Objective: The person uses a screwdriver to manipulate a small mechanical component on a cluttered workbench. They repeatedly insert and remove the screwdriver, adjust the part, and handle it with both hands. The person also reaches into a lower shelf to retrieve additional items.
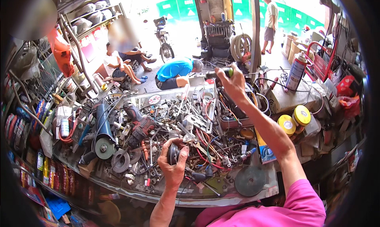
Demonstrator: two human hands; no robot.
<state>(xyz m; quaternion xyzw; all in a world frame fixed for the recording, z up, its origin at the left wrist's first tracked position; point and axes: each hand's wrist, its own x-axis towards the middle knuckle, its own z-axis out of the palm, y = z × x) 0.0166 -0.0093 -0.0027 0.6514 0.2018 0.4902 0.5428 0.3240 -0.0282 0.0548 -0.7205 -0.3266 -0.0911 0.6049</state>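
Observation:
Above the front of the workbench (130,193), my left hand (174,165) curls its fingers around a round black part (172,153), holding it on edge. My right arm reaches forward over the bench's far right side. In my right hand (234,86) is a tool with a black and green handle (227,72); its exact kind is hard to make out. Loose bolts, wrenches and small metal parts pile up beneath both hands. A red and black cordless drill (140,130) lies left of my left hand, and beyond it rests a blue angle grinder (103,124).
A dark round disc (250,180) lies at the bench's front right. Yellow-lidded jars (301,115) and a spray can (296,72) stand to the right. Beyond the bench, a person in a blue shirt (174,70) bends down. Seated people and a motorcycle (164,45) are farther back.

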